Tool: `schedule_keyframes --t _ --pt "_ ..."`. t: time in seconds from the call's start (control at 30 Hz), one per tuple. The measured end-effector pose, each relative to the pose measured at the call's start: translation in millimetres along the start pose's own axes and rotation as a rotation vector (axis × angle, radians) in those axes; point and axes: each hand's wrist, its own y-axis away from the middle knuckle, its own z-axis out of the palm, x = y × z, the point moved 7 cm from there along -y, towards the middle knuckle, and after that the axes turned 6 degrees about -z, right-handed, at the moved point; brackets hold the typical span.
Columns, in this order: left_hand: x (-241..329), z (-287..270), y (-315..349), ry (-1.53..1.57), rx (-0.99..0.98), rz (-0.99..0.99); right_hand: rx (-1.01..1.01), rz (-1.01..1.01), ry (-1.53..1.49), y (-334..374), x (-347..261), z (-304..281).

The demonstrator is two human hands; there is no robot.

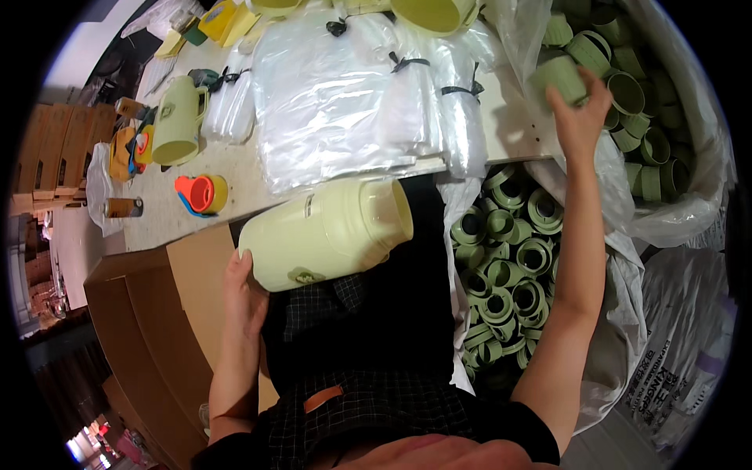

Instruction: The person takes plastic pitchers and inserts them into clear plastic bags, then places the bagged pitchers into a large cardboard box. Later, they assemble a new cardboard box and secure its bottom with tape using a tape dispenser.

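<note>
My left hand (244, 294) is closed round the base of a pale yellow-green thermos jug body (317, 235), which lies tilted nearly sideways over my lap with its open mouth to the right. At the upper right, my right hand (583, 110) grips a green plastic cup (558, 81) by its side, slightly blurred. Beneath and beside that cup, a large clear plastic bag (681, 223) holds many similar green cups. Below my right forearm, a white sack (615, 337) is filled with green ring-shaped collars (501, 305).
Stacked clear plastic bags (337, 102) cover the middle of the worktable (157, 215). Another pale green jug (178, 121) lies to their left, near an orange and yellow tape roll (205, 193). An opened cardboard box (149, 337) stands at my left; a yellow-green container (435, 16) is at the far edge.
</note>
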Motion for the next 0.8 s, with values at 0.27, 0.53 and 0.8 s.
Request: schedule_keyframes --t 0.27,0.53,0.8 --pt "6 13 20 0.027 0.021 0.110 -0.523 0.032 -0.906 182 -177 45" --pt "25 -18 53 -0.321 -0.029 0.322 -0.447 0.528 -1.021 230 -191 34" --pt "68 -3 33 -0.147 -0.099 0.548 -0.276 1.186 -1.477 333 -194 47"
